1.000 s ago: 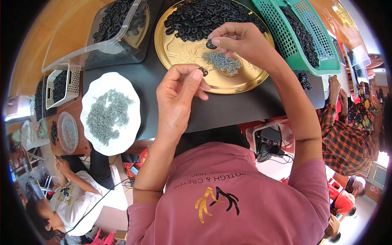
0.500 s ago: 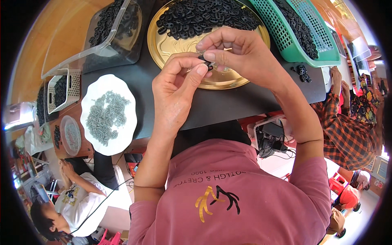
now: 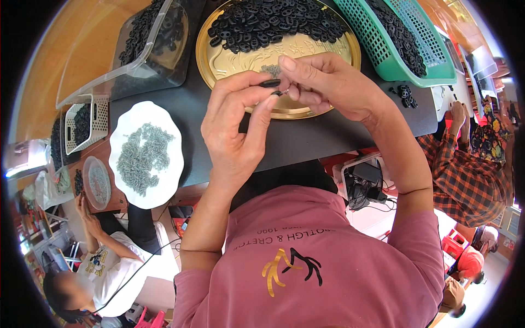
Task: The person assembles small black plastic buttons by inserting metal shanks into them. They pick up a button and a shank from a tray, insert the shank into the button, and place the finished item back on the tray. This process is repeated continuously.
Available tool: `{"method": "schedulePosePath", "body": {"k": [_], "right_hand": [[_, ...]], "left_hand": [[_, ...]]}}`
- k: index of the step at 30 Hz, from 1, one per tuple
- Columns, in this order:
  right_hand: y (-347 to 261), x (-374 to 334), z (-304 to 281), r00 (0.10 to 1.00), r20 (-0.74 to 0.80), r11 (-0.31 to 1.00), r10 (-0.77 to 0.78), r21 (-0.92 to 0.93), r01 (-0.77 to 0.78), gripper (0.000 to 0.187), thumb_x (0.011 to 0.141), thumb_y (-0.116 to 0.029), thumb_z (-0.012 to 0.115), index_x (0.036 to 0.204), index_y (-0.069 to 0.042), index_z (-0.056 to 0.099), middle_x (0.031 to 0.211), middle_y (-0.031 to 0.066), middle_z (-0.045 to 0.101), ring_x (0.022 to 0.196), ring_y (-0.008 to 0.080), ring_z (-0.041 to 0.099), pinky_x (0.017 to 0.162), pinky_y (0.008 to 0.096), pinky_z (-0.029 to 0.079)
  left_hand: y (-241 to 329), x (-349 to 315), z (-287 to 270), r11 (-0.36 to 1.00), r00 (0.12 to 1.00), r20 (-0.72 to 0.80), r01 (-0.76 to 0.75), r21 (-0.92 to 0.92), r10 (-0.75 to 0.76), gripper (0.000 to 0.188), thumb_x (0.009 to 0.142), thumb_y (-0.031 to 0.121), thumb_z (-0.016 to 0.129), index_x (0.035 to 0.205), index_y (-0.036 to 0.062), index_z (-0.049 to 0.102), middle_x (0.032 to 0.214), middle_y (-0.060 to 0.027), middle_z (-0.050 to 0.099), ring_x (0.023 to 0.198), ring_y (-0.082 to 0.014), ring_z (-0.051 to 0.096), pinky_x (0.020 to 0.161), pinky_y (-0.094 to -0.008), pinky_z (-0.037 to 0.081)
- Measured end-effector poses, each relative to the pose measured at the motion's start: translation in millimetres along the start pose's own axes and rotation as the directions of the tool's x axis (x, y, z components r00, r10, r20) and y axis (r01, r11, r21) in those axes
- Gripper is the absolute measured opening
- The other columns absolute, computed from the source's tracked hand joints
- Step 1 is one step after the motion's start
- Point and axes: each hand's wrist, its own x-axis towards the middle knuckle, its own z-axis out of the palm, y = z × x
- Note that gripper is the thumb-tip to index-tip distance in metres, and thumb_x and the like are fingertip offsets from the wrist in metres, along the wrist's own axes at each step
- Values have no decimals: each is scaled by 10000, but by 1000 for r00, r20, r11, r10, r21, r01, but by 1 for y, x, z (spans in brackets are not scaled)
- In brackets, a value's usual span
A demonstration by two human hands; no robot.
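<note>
Above the near part of the gold tray (image 3: 232, 66), my left hand (image 3: 232, 123) pinches small black plastic cord lock pieces (image 3: 269, 83) between thumb and fingers. My right hand (image 3: 339, 82) is close beside it, thumb up and fingers curled. A tiny metal spring (image 3: 286, 91) shows between the right fingertips and the lower black piece. Past the hands, a pile of black cord lock parts (image 3: 279, 24) covers the far half of the tray. A small heap of springs (image 3: 270, 70) lies on the tray, partly hidden by my hands.
On the left stands a white scalloped plate (image 3: 174, 164) of springs (image 3: 143, 158), with a clear tub (image 3: 109, 82) of black parts beyond. A green basket (image 3: 432, 81) of black parts is at the far right, near loose black parts (image 3: 406, 97). Other people sit on both sides.
My left fingers have opened somewhat, showing two black edges. The right hand has turned and dropped slightly, its thumb now raised, uncovering the spring heap on the tray.
</note>
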Motion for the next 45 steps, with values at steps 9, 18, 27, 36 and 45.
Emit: {"method": "schedulePosePath", "body": {"k": [9, 18, 27, 36, 45], "right_hand": [[-1, 0, -2, 997, 68, 983, 41, 177, -52, 266, 856, -296, 718, 830, -45, 636, 585, -63, 426, 490, 21, 332, 433, 185, 224], [-1, -6, 1, 984, -161, 989, -73, 115, 92, 234, 861, -235, 709, 896, -3, 692, 662, -7, 579, 533, 37, 463, 455, 194, 355], [0, -14, 4, 983, -163, 980, -85, 166, 113, 229, 881, -208, 687, 947, 11, 691, 805, 36, 654, 609, 44, 521, 492, 205, 437], [4, -16, -1, 962, -214, 985, -172, -6, 175, 230, 875, -198, 690, 999, -4, 689, 778, 7, 638, 605, 34, 516, 495, 193, 418], [-27, -52, -108, 386, -505, 610, -772, -759, 226, 221, 904, -178, 658, 1082, -56, 706, 823, -31, 657, 676, 15, 527, 590, 166, 405]], "left_hand": [[-8, 1, 1, 996, 996, 8, -92, 5, 92, 85, 801, -20, 686, 877, -8, 650, 1105, -163, 659, 911, -228, 640, 774, -301, 510], [-7, -7, 4, 989, 998, 52, 54, -137, -47, 94, 876, -2, 634, 969, -7, 647, 1259, -177, 572, 1081, -218, 573, 916, -325, 471], [-6, -7, 10, 982, 998, -21, 56, -179, -60, 84, 836, 13, 674, 915, -10, 655, 1188, -184, 627, 1006, -234, 627, 848, -311, 493], [-1, -8, 11, 923, 986, 57, 164, -348, -154, 64, 867, -4, 646, 928, -20, 648, 1206, -193, 604, 1030, -200, 609, 829, -284, 496], [-7, -18, 6, 718, 922, 168, 379, -584, -349, 82, 912, 25, 599, 979, -19, 616, 1172, -195, 604, 1003, -215, 620, 833, -328, 536]]}}
